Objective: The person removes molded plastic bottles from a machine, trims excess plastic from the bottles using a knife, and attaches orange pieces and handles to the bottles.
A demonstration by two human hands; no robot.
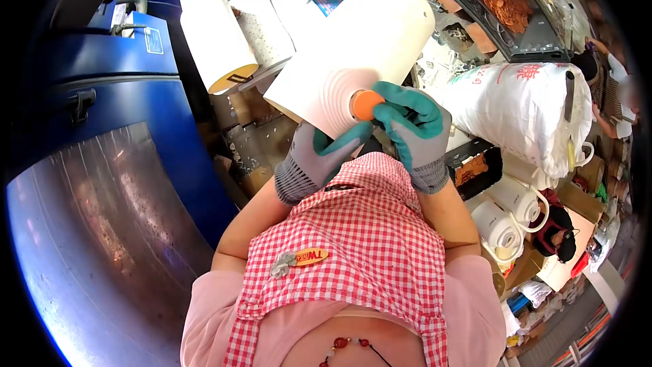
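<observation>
At the large white ridged shell (387, 30), our right hand (418, 129) pinched a round orange plastic-looking disc (367, 105), probably light, stiff, best rim-held; our left hand's (314, 155) grip we couldn't tell.

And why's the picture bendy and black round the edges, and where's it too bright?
In the head view, the curved edges and black corners suggest a very wide lens; also in the head view, glare washes out the big white plastic container, while shiny streaks mark the grey metal panel on the left.
</observation>
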